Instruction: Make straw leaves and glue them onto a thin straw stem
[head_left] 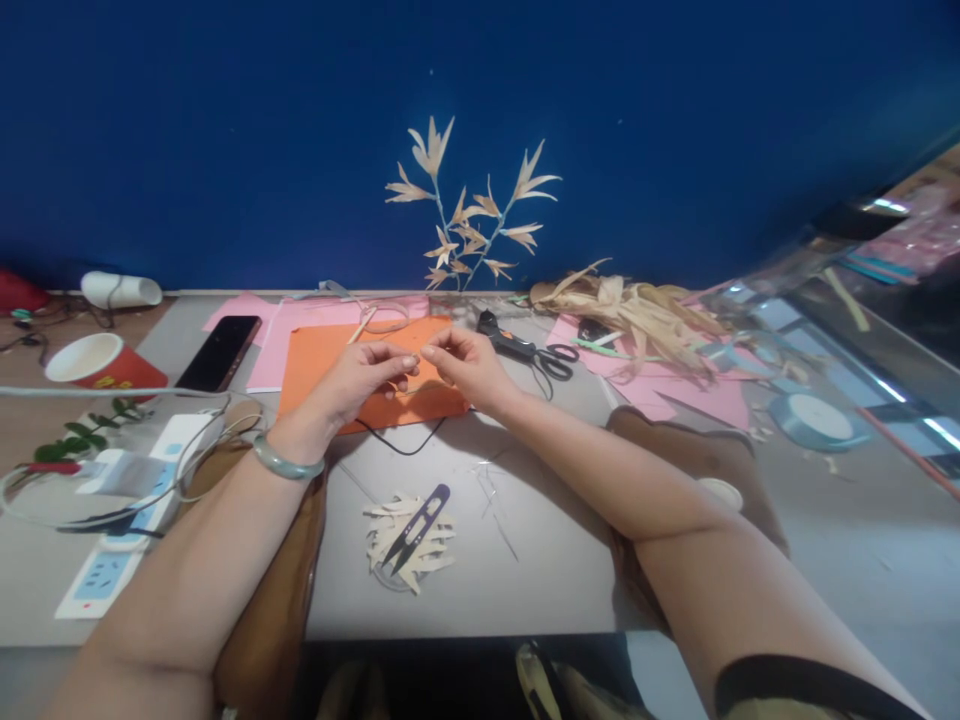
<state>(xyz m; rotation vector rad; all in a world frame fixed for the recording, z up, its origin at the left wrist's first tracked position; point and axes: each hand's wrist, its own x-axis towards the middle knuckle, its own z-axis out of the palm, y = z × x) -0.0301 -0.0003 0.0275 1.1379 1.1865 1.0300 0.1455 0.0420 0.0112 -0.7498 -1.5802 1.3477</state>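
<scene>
Over the orange sheet [322, 365], my left hand [367, 375] and my right hand [465, 362] meet fingertip to fingertip. Both are closed in a pinch, and what sits between the fingers is too small to make out. Nearer to me, purple thread snips [420, 520] lie across a small pile of pale husk strips [379, 530]. Thin wires [491, 490] are scattered to the right of the pile. Behind my hands, a branched stem with pale husk flowers [469, 235] stands upright against the blue wall. Black scissors [525, 350] rest just beyond my right hand.
Dried husks [630, 310] and pink paper [720, 395] cover the back right, near a ribbon roll [814, 420]. At left are a phone [221, 352], a red paper cup [105, 365], a white cup [124, 290], and a power strip [101, 575] with tangled cables.
</scene>
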